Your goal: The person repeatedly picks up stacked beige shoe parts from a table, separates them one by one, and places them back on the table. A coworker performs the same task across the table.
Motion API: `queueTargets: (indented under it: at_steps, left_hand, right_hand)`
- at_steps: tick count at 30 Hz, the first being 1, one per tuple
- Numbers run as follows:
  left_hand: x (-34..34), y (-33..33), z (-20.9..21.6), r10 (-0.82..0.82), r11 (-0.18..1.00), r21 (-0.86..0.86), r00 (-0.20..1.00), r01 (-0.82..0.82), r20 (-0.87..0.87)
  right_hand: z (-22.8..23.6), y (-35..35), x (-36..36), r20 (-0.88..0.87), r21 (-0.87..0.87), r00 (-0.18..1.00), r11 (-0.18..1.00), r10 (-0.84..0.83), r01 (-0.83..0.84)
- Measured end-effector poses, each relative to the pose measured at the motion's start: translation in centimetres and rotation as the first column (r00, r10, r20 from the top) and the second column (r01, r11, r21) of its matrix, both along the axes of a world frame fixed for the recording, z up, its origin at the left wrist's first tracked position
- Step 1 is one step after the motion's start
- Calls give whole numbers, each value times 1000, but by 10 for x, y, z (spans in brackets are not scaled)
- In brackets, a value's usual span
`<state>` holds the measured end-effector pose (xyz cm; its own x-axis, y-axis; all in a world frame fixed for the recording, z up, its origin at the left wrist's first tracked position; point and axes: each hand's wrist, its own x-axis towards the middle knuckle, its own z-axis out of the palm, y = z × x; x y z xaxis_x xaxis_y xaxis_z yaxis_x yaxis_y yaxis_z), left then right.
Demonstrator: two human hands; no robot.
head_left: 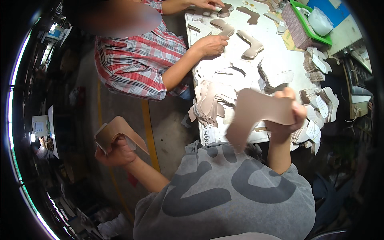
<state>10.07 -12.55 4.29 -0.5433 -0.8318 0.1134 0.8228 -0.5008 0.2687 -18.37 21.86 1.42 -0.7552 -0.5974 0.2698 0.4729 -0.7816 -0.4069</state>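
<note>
My left hand (pixel 117 153) is closed on a bent tan leather piece (pixel 120 129), held out over the floor to the left of the table. The piece arches over my fingers, and a paler layer shows under it. In my right hand (pixel 285 120) is a flat, curved beige leather piece (pixel 256 110), gripped by its right end above the table's near edge. Its left end hangs down toward my grey shirt. Below and beyond it lies a loose heap of similar cut pieces (pixel 206 102) on the white table (pixel 230 138).
Across the table's left side, a co-worker in a checked shirt (pixel 134 66) has both hands among cut pieces. Stacks with paper tags (pixel 320 106) line the right edge. At the far right stands a green-rimmed basket (pixel 304 24) holding a plastic bag. Yellow lines (pixel 149 128) mark the floor.
</note>
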Motion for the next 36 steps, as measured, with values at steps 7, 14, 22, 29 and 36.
queueTargets:
  at_steps: [7, 14, 22, 29, 36]
  left_hand:
    - [-14, -6, -9, -193, 965, -200, 975, 169, -108]
    - [17, -21, -50, 225, 943, -283, 962, -175, 154]
    - [-60, 44, -59, -467, 883, -74, 846, 464, -257]
    - [-114, 83, -62, -532, 800, -156, 805, 580, 262]
    - [-111, 77, -82, -19, 690, -434, 613, 580, 790]
  right_hand:
    - [-47, -46, -15, -445, 811, 728, 580, 521, 81]
    - [-107, -56, -16, -579, 469, 414, -128, 702, 874]
    - [-70, -57, 25, -316, 850, 792, 526, 522, -8]
    - [-73, -70, 56, 101, 318, 755, 698, 648, -642]
    - [-74, -58, 18, 93, 736, 916, 593, 391, -328]
